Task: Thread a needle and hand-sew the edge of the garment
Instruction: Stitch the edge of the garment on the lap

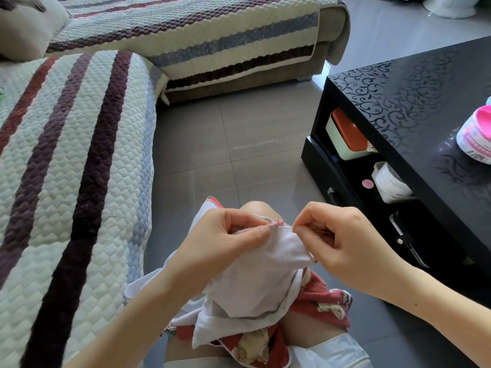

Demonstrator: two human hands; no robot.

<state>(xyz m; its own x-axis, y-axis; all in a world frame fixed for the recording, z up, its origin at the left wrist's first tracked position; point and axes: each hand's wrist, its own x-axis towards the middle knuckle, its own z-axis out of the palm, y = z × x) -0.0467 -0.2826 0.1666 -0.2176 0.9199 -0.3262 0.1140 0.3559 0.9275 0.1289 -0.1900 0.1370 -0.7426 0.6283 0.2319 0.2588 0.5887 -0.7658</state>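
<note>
Sofa (79,160) far left of fingers. Left hand (225,235): thumb and forefinger pinch garment (265,274) edge, other fingers curled. Needle (285,227) between both hands' fingertips, point in hem. Right hand (342,235): thumb and forefinger pinch needle, rest curled. Garment hangs below fingers, over lap. Right of fingers, table (398,83): shelf holds lidded box (345,136) and jar (390,184); tub (475,139) on top; contents of all three hidden

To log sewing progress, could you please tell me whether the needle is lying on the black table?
No, the right hand pinches the needle at the edge of the garment, which the left hand holds.
</note>
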